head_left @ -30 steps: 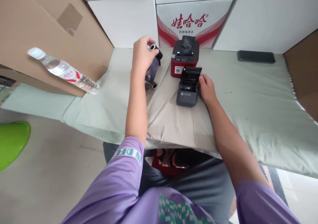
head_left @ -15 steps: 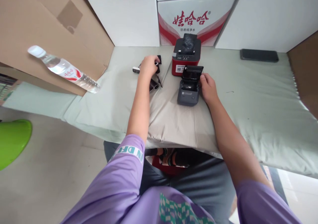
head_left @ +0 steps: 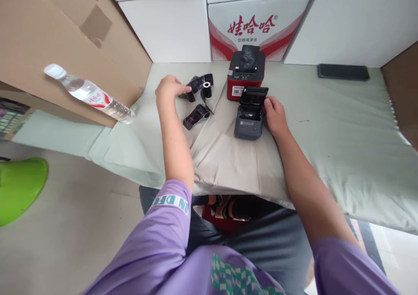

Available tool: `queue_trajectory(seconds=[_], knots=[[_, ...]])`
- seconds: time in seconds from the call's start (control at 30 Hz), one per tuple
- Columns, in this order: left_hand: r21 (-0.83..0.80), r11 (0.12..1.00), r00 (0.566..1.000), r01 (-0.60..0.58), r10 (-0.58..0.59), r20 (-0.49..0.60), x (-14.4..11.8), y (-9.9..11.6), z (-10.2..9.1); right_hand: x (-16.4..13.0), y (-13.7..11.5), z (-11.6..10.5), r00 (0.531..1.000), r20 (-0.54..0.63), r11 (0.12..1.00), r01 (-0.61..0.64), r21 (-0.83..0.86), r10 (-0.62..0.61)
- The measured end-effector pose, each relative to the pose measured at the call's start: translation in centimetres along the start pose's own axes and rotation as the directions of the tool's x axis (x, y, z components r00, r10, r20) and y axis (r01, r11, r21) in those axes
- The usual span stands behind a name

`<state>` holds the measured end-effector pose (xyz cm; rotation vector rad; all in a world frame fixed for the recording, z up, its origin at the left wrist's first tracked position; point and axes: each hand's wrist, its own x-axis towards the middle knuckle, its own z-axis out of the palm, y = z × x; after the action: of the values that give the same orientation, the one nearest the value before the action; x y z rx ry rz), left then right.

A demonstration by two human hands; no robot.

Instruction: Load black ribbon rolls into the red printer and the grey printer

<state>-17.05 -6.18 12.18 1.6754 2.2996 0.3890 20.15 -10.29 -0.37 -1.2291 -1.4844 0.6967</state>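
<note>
Head view: left hand point(head_left: 168, 90), fingers loosely spread, touches the black ribbon point(head_left: 198, 86) beside the red printer point(head_left: 245, 75) — right hand point(head_left: 276, 116) grips the open grey printer point(head_left: 248, 120); best kept braced.

We see pale cloth-covered table point(head_left: 342, 125), white boxes point(head_left: 170, 25) stacked behind, cardboard carton point(head_left: 48, 38) at left, beige floor point(head_left: 72, 225), green stool point(head_left: 19, 188).

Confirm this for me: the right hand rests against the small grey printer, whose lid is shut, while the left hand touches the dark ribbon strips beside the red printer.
Not quite. In the head view the small grey printer has its lid standing open, not shut. The rest holds: the right hand rests against its side, and the left hand touches the dark ribbon strips beside the red printer.
</note>
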Motion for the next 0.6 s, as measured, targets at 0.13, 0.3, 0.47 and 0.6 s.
queue_trajectory(seconds=[0.13,0.3,0.47,0.6], knots=[[-0.02,0.985,0.985,0.171,-0.171,-0.018,0.2,0.8,2.0,0.0,-0.1,0.0,1.0,-0.006,1.0,-0.005,0.01,0.005],[-0.254,0.962,0.96,-0.101,0.027,-0.278,-0.8,2.3,0.5,0.0,0.1,-0.1,1.0,-0.002,1.0,0.004,0.008,-0.004],[-0.471,0.577,0.743,-0.668,0.481,-0.464,-4.2,5.3,-2.7,0.1,0.5,-0.1,1.0,0.012,1.0,-0.008,0.011,0.007],[-0.538,0.49,0.606,-0.686,0.794,-0.05,-8.8,10.1,-2.4,0.0,0.2,-0.2,1.0,0.014,1.0,-0.002,0.01,0.002]])
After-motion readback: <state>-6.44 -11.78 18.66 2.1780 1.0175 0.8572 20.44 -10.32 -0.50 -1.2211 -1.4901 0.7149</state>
